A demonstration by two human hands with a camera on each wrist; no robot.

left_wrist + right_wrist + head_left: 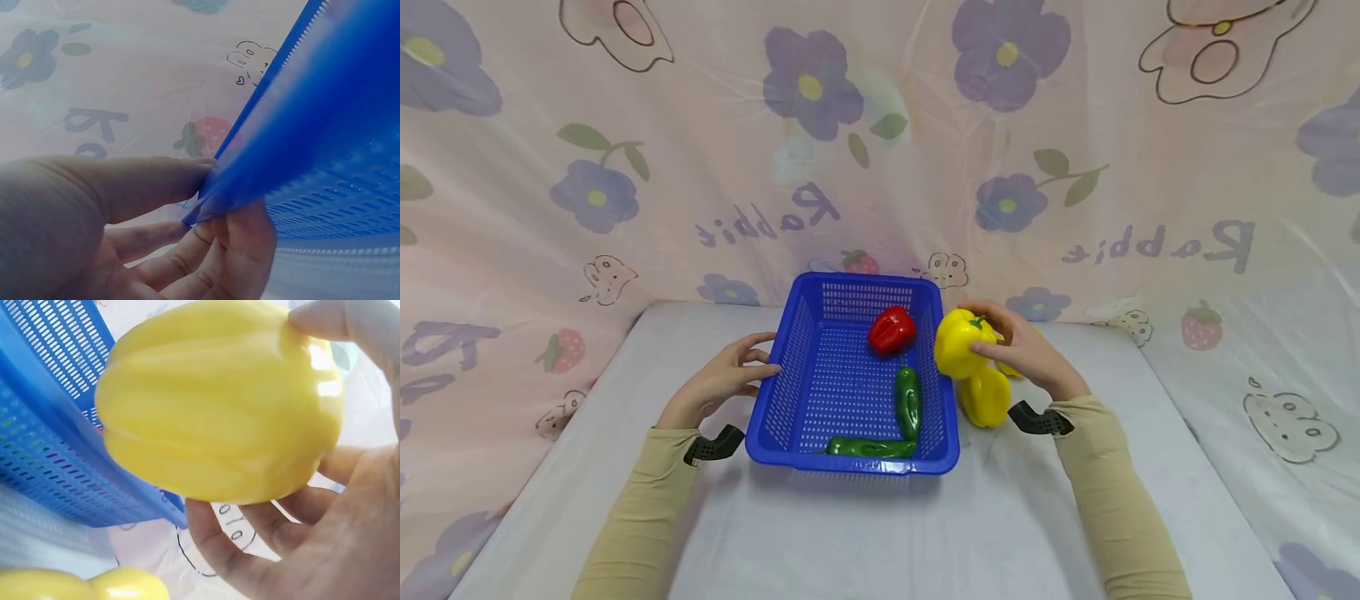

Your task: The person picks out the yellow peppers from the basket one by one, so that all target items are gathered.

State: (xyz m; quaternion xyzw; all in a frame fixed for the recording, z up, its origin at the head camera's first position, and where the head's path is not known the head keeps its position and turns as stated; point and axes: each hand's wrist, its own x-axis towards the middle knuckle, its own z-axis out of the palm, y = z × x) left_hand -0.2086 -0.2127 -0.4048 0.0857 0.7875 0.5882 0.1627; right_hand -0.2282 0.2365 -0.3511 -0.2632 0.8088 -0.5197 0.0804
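My left hand [724,379] pinches the left rim of a blue plastic basket [762,417], thumb above and fingers beneath, as the left wrist view shows. A yellow bell pepper [958,343] is held in my right hand [1022,346], just at the basket's right rim; the thumb and fingers curl round it in the right wrist view [219,406]. Inside the basket, a red bell pepper [892,331] lies near the back right. One green chili pepper [907,404] lies along the right wall and another green chili pepper [871,448] along the front wall.
A second yellow bell pepper [986,398] rests on the white tabletop [850,533], right of the basket. Another yellow piece [1009,369] is partly hidden behind my right hand. A patterned curtain [895,208] hangs behind and beside the table.
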